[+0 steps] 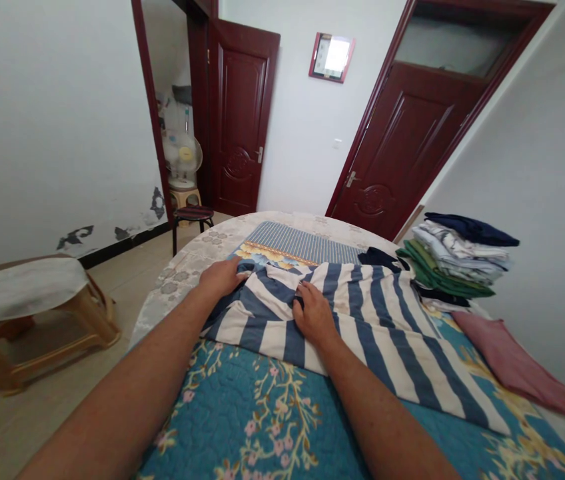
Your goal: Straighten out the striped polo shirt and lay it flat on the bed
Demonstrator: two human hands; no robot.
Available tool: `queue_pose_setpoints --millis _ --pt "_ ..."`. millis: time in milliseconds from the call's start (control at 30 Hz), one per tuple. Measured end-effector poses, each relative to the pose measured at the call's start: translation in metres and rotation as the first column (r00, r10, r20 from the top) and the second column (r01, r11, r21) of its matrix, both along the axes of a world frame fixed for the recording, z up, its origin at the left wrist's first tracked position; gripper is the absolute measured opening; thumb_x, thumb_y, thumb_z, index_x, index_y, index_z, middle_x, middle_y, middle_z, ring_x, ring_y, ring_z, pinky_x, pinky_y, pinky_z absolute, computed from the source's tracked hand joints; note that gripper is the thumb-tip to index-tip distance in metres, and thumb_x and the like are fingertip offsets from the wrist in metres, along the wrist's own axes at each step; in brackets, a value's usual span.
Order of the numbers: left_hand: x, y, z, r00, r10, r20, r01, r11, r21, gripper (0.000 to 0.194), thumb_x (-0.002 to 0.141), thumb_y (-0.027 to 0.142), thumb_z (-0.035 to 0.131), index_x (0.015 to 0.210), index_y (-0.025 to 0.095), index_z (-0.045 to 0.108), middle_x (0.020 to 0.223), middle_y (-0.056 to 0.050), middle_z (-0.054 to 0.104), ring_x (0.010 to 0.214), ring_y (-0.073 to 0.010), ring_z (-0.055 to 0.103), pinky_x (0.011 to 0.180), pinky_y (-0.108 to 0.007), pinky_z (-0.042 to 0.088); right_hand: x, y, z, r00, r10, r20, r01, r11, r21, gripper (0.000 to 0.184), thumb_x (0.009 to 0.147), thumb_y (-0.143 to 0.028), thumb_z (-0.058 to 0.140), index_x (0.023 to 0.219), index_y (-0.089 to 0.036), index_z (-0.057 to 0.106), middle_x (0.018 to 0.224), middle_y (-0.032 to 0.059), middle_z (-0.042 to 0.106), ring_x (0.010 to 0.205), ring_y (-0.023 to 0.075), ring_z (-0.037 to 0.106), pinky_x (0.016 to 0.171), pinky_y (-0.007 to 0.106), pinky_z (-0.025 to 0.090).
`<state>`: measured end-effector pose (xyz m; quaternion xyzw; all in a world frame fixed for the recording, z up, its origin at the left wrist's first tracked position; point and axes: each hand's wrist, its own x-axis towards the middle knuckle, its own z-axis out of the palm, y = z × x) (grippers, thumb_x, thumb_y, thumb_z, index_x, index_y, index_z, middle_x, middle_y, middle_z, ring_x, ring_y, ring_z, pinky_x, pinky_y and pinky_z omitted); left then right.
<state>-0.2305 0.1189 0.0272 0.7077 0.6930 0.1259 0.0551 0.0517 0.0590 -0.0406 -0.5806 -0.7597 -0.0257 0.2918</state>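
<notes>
A navy and white striped garment (387,333) lies spread across the teal flowered quilt (242,413) on the bed. My left hand (222,277) grips the bunched left end of the garment, fingers closed on the cloth. My right hand (312,313) rests on the fabric a little to the right, fingertips curled and pinching a fold. Both forearms reach in from the bottom of the view.
A stack of folded clothes (455,257) sits at the bed's far right by the wall. A pink cloth (517,367) lies along the right edge. A wooden stool (27,313) stands on the floor at left. Two dark red doors and a small stool with a fan are beyond.
</notes>
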Motion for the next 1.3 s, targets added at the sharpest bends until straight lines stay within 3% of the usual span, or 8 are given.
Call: queue_pose_setpoints --millis 200,400,600,800,1033,1100,1167,1300 --pt "-0.007 0.031 -0.017 0.998 0.051 0.028 -0.049 0.998 -0.050 0.041 0.096 0.055 0.050 0.108 0.027 0.077 0.123 -0.015 0.076 0.115 -0.0339 0.069 0.091 -0.041 0.053 0.003 0.000 -0.002 0.999 0.035 -0.022 -0.035 0.999 0.008 0.044 0.095 -0.022 0.055 0.137 -0.018 0.063 0.151 0.0171 0.057 0.141 0.0304 0.053 0.116 0.049 0.046" --pt "-0.027 0.047 -0.020 0.984 0.166 0.058 -0.160 0.982 -0.097 0.053 0.091 0.063 0.053 0.113 0.020 0.074 0.123 -0.018 0.076 0.110 -0.0331 0.071 0.086 -0.037 0.053 0.005 0.002 -0.006 0.998 0.057 -0.026 -0.057 0.998 0.017 0.048 0.095 -0.023 0.055 0.142 -0.019 0.061 0.153 0.0161 0.056 0.142 0.0302 0.053 0.117 0.048 0.047" --pt "-0.038 0.038 -0.016 0.996 0.042 0.082 -0.033 0.993 -0.112 0.043 0.094 0.054 0.052 0.109 0.021 0.075 0.120 -0.011 0.078 0.110 -0.0270 0.071 0.089 -0.030 0.052 0.004 0.001 -0.006 0.998 0.060 -0.038 -0.058 0.998 0.029 0.050 0.095 -0.023 0.054 0.144 -0.016 0.059 0.153 0.0172 0.055 0.142 0.0313 0.051 0.118 0.050 0.045" --pt "-0.032 0.028 -0.022 0.975 0.223 0.023 -0.220 0.971 -0.091 0.047 0.099 0.046 0.044 0.127 0.015 0.065 0.129 -0.023 0.072 0.115 -0.0377 0.070 0.088 -0.044 0.054 0.005 -0.001 -0.002 0.993 0.093 -0.074 -0.089 0.994 0.059 0.061 0.094 -0.021 0.053 0.155 -0.019 0.049 0.151 0.0165 0.056 0.141 0.0305 0.052 0.118 0.050 0.046" --pt "-0.028 0.018 -0.008 0.980 0.199 0.007 -0.199 0.980 0.013 0.042 0.097 0.046 0.048 0.122 0.018 0.068 0.128 -0.020 0.071 0.116 -0.0376 0.068 0.091 -0.046 0.055 0.001 -0.004 0.004 0.993 0.117 -0.017 -0.117 0.993 0.028 0.057 0.096 -0.028 0.057 0.152 -0.021 0.054 0.155 0.0161 0.053 0.142 0.0314 0.051 0.116 0.049 0.046" --pt "-0.022 0.010 0.003 0.989 0.147 0.032 -0.150 0.968 0.199 0.040 0.098 0.043 0.047 0.123 0.019 0.067 0.131 -0.018 0.069 0.119 -0.0345 0.066 0.097 -0.044 0.054 -0.001 -0.004 0.005 0.996 0.087 0.001 -0.087 0.996 -0.007 0.055 0.096 -0.029 0.058 0.151 -0.021 0.055 0.155 0.0163 0.053 0.141 0.0317 0.052 0.115 0.049 0.046" --pt "-0.005 0.000 0.011 0.998 -0.023 0.066 -0.002 0.930 0.367 0.038 0.101 0.038 0.043 0.125 0.019 0.066 0.131 -0.015 0.070 0.122 -0.0293 0.065 0.105 -0.040 0.051 -0.003 -0.004 0.006 0.998 0.058 0.021 -0.057 0.997 -0.042 0.053 0.097 -0.029 0.058 0.149 -0.020 0.057 0.155 0.0162 0.053 0.141 0.0317 0.051 0.115 0.049 0.045" --pt "0.049 -0.023 -0.007 0.893 -0.451 0.005 0.416 0.829 0.373 0.044 0.105 0.038 0.042 0.139 0.020 0.062 0.140 -0.013 0.067 0.131 -0.0255 0.061 0.115 -0.039 0.046 -0.006 -0.006 0.012 0.997 0.040 0.072 -0.035 0.997 -0.063 0.050 0.102 -0.034 0.054 0.151 -0.023 0.055 0.158 0.0147 0.052 0.143 0.0310 0.050 0.117 0.049 0.041"
